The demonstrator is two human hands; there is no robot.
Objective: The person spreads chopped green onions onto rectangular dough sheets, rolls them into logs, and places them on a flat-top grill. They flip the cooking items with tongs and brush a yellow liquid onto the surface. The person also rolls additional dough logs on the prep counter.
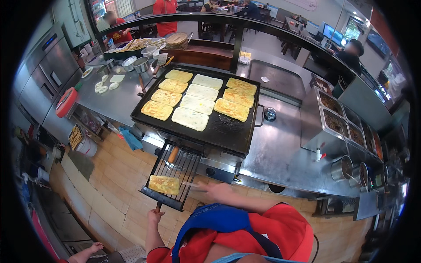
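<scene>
My left hand is closed around the handle of a pulled-out metal grill rack below the griddle. One browned rectangular flatbread lies on the rack near its front edge. My right hand, somewhat blurred, holds a thin utensil whose tip is near the flatbread's right side; its kind I cannot tell. A wooden-handled tool rests farther back on the rack. Above, the black griddle carries three columns of rectangular flatbreads, browned ones left and right, paler ones in the middle.
Dough pieces and metal pots stand on the left counter. A round metal object sits right of the griddle, with food trays and pots farther right. Another person's hand shows at the bottom left.
</scene>
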